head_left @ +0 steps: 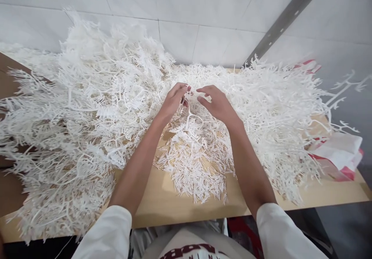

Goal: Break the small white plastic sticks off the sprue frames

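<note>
My left hand [178, 96] is closed, its fingertips pinching a white branched plastic stem [189, 114]. The stem hangs down from those fingers and forks above the heap below. Just to its right is my right hand [213, 99], thumb and fingers apart, with nothing visible in it. A gap separates the two hands. Beneath and in front of them, many small white plastic sprigs [200, 174] lie loose in a pile on the wooden table [162, 208].
A tall, tangled heap of white branching stems [95, 96] covers the left side. Another heap [279, 108] spreads over the right. A red and white plastic bag [338, 154] sits at the right edge. Behind are a tiled wall [180, 38] and a slotted metal post [285, 19].
</note>
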The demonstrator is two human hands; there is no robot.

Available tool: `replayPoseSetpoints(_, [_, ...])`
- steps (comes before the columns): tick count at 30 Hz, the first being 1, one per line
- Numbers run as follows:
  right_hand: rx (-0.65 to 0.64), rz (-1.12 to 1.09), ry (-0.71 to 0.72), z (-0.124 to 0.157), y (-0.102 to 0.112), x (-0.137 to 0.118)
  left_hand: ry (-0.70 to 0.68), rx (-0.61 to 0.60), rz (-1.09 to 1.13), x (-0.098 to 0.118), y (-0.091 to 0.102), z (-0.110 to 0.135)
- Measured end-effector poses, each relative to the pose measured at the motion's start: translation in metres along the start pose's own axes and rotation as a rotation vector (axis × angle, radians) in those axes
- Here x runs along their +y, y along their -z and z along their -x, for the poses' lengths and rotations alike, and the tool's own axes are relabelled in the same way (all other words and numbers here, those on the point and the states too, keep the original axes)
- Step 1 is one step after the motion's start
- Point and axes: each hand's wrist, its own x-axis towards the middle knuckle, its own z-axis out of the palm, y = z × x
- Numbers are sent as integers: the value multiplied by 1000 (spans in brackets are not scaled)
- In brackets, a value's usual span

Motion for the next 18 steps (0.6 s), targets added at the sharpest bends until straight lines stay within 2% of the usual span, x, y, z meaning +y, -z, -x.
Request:
replayPoseSetpoints(5, [-78, -237, -85, 0, 1, -4, -121, -6, -187, 9, 8, 3])
replayPoseSetpoints(8, [-117, -327, -119, 0, -2, -9, -159, -57, -191, 6, 11, 5])
replayPoseSetpoints(11, [-108, -442, -145, -1, -3, -10, -176, -59, -149, -2, 14, 2])
replayPoseSetpoints(13, [-60, -497, -155, -1, -2, -10, -200, 7, -184, 0, 14, -2])
replayPoseSetpoints(16, [29, -515, -166, -2, -1, -8, -300, 158, -371, 27, 6, 5])
replayPoseSetpoints(17, [43, -502, -168, -3, 0, -7, -352, 158, -428, 41, -2, 14])
replayPoseSetpoints(18, [45, -488, -169, -3, 0, -6, -387, 79, -457, 55, -11, 28])
